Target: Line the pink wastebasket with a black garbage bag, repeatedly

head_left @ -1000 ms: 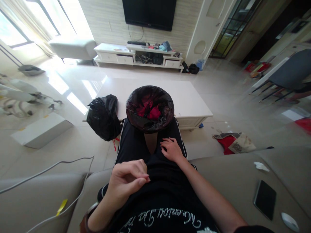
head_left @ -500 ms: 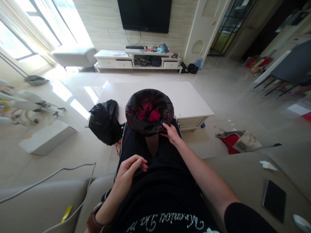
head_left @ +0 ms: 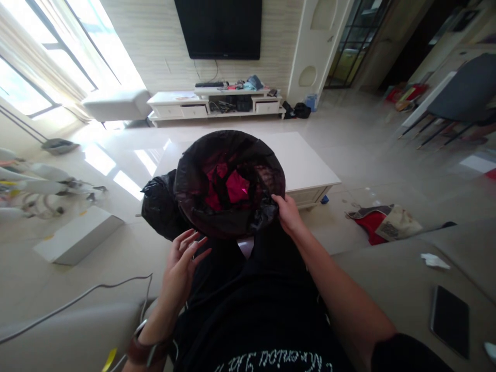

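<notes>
Right hand (head_left: 289, 213) grips the bag-lined bin (head_left: 220, 223) at its near-right edge, bin ahead of both hands, liner (head_left: 232, 143) already folded over; left hand (head_left: 184, 251) fingers spread, no grip yet, contact unclear, black bag (head_left: 158, 206) just beyond it

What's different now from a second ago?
The right hand has left the right leg and gripped the rim of the bin. The bin has come up closer. The left hand has moved forward and left, toward the bin's near side, and opened; contact is unclear. The tied black bag and the phone stayed put.
</notes>
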### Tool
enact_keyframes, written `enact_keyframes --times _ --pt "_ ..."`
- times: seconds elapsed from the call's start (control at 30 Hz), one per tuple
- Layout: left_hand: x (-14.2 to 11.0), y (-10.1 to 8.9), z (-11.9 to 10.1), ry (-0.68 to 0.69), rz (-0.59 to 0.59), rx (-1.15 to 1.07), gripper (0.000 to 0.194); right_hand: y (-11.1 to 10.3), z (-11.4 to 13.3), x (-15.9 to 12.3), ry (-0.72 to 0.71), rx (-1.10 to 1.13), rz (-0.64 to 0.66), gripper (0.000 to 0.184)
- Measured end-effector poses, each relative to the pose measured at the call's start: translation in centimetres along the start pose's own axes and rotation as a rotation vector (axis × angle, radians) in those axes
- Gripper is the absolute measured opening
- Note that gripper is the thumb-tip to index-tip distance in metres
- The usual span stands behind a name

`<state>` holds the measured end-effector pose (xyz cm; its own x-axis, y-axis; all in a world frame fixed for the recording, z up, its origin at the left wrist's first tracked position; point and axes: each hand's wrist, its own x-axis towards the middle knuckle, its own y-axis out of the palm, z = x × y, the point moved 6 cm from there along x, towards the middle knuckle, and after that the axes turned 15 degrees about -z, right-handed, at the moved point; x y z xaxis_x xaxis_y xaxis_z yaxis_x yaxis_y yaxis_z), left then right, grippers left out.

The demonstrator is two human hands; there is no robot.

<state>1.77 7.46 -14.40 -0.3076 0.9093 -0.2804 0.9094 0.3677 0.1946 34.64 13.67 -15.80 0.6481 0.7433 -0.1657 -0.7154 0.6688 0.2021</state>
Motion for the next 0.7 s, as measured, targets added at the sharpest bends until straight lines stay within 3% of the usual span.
enact_keyframes --times 0.13,0.3,0.53,0.7 --pt "-0.7 2.1 -3.3 0.066 0.052 -0.128 0.038 -0.7 1.0 -1.8 0.227 0.162 -0.023 0.018" --pt "-1.9 4.2 -6.3 0.122 0.081 -0.187 0.044 -1.7 1.5 -3.4 0.333 0.249 -0.044 0.013" --pt "-2.3 4.5 -7.6 0.27 -0.049 -0.092 0.045 -3.6 2.7 -4.5 0.339 0.233 -0.084 0.008" --pt "-2.1 4.1 -6.5 0.138 -0.016 -0.142 0.04 -4.9 2.5 -4.5 0.363 0.228 -0.111 0.007"
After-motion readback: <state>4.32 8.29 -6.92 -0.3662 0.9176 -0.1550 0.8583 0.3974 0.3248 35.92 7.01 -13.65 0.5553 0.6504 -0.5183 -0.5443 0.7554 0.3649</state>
